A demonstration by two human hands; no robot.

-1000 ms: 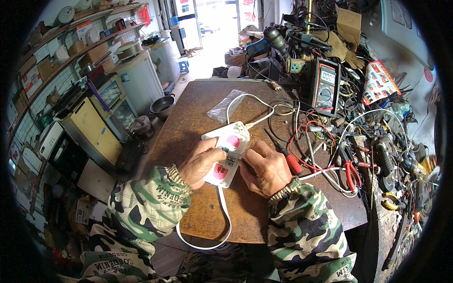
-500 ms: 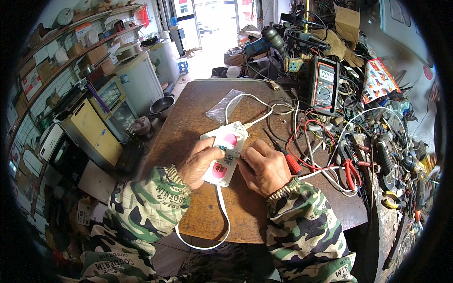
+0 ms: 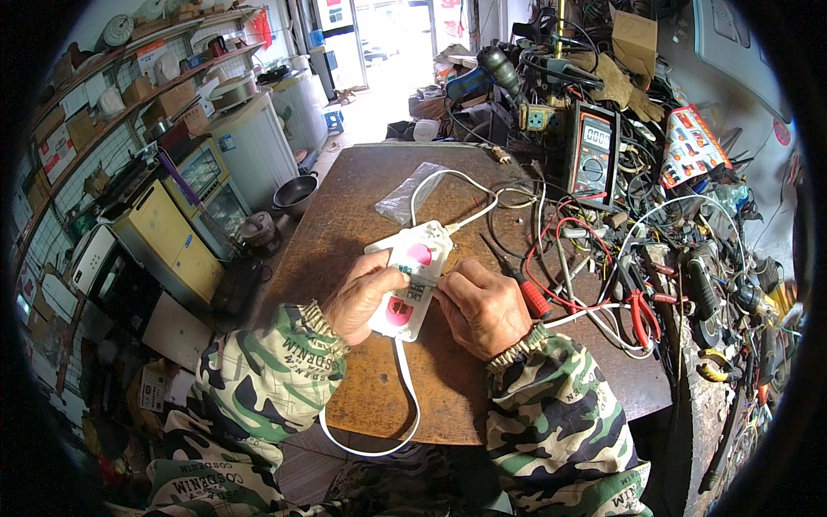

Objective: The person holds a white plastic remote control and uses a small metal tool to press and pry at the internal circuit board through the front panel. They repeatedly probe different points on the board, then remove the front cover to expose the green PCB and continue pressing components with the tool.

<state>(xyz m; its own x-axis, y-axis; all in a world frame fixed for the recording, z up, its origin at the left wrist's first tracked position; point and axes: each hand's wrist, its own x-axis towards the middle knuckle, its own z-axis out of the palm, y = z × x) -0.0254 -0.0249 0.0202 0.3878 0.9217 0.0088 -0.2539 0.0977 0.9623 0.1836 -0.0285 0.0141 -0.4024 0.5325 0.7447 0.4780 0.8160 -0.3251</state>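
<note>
Left hand (image 3: 369, 297) curls round the left edge of a white power strip (image 3: 408, 280), fingers closed on it. Right hand (image 3: 482, 306) presses against the strip's right edge, fingertips pinched at its side. Strip lies on the brown workbench (image 3: 362, 198), slightly tilted, two pink patches on its face. White cable (image 3: 405, 405) loops off its near end. Red-handled screwdriver (image 3: 527, 293) lies just beside the right hand; multimeter (image 3: 593, 155) stands farther back.
</note>
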